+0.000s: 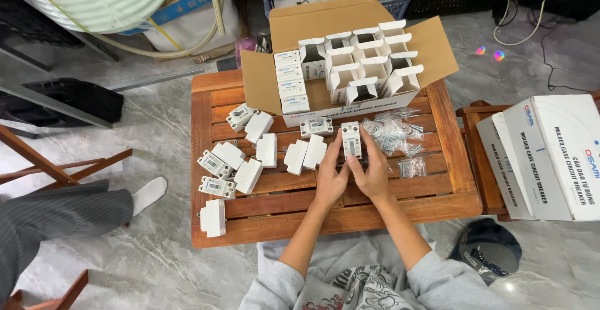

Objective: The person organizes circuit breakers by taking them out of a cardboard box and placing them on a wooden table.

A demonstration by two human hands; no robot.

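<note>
Both my hands meet over the middle of a slatted wooden table (437, 191). My left hand (329, 175) and my right hand (373, 172) together grip one small white circuit breaker (351, 140), held upright with its face toward me. Several more white breakers (232, 166) lie scattered over the left half of the table. An open cardboard box (437, 50) at the far edge holds several small white cartons (369, 66), some with flaps up.
Small clear bags of screws (397, 138) lie right of my hands. Stacked white boxes (550, 154) rest on a wooden stool at right. A seated person's leg and white sock (147, 194) are at left. A dark cap (490, 250) lies on the floor.
</note>
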